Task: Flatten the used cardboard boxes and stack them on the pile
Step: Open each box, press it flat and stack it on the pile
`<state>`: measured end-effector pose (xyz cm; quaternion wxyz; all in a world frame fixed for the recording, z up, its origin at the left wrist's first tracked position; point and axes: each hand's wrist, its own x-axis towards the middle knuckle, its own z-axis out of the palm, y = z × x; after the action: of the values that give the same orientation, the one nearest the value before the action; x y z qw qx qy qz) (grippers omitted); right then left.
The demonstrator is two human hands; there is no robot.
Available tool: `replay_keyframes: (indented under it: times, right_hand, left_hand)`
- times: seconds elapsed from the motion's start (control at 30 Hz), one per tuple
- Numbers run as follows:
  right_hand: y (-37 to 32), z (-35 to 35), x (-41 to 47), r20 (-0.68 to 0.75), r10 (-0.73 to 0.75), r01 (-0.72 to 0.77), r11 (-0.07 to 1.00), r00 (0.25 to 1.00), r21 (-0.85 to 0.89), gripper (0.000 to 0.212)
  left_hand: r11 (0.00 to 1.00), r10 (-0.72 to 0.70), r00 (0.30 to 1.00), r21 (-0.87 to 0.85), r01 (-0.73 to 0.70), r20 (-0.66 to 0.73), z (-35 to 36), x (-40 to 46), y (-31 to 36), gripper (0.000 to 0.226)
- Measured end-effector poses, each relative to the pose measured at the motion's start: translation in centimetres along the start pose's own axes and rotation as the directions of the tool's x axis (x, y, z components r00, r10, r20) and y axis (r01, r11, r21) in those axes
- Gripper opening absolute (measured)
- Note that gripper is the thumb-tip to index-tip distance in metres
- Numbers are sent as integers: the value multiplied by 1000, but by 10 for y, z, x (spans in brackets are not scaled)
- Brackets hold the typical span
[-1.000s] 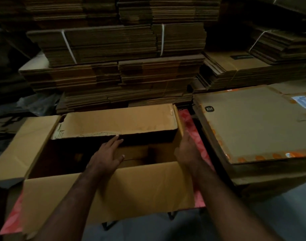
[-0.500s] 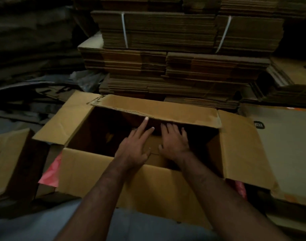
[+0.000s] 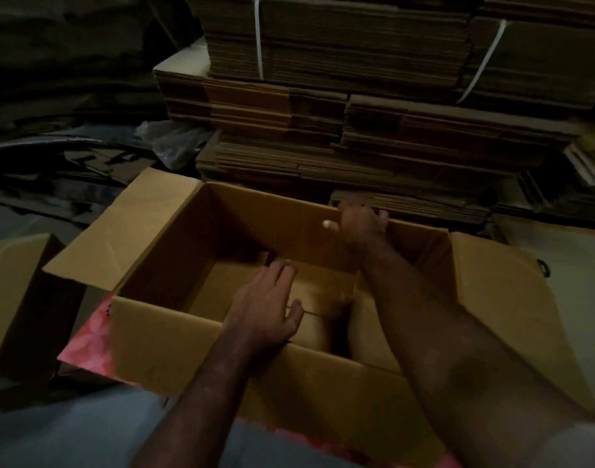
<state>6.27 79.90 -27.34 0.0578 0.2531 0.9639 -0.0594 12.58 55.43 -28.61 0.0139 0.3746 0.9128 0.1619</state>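
**A:** Where is the box, and is anything in it?

**B:** A large open cardboard box point(image 3: 174, 336) sits directly under both hands, its flaps folded outward. Inside I see only its own bottom flaps point(image 3: 318, 298), slightly parted, nothing else. The right hand point(image 3: 362, 222) reaches across to the far wall, fingers point(image 3: 378, 214) curled over the top edge and thumb pressed on the inner face, so it grips that wall. The left hand point(image 3: 264, 307) is low inside the box, fingers point(image 3: 282, 270) spread and fairly straight, holding nothing (whether they touch the floor flaps, I cannot tell).

**A:** What lies around it?

**B:** Just beyond the right fingers rise stacks of flattened cardboard point(image 3: 357, 130), some bundled with white straps point(image 3: 258, 45). Well left of the left hand stands a second, smaller box point(image 3: 22, 298). A pink patterned sheet point(image 3: 90, 342) shows beneath the big box's near left corner. Crumpled clear plastic point(image 3: 168, 140) lies far left of the fingers, by the stacks.

**A:** Any room to move?

**B:** The stacks stand close behind the far wall. The left flap point(image 3: 127, 228) juts toward the smaller box, the right flap point(image 3: 498, 298) spreads wide to the right. Grey floor point(image 3: 53, 434) shows nearest the person.
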Motion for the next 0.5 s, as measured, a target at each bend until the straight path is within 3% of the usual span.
replay_keyframes:
  times: [0.1,0.2,0.37,0.5]
  right_hand:
    - [-5,12,6,-72,51,-52,999,996,-13,39]
    - [-9,13,11,-92,79,-81,997,993,-16,36]
    - [-6,11,-13,-108,38,-30,997,993,76,54]
    - [-19,9,-88,-70,-33,48,975,997,218,67]
  left_hand:
    - [1000,-5,1000,17,5,-2,2,4,-2,49]
    - [999,-13,1000,29,13,15,5,5,-5,44]
    - [999,-23,1000,43,22,12,5,1,-3,37]
    - [999,-48,999,7,48,-5,1,-3,-1,29]
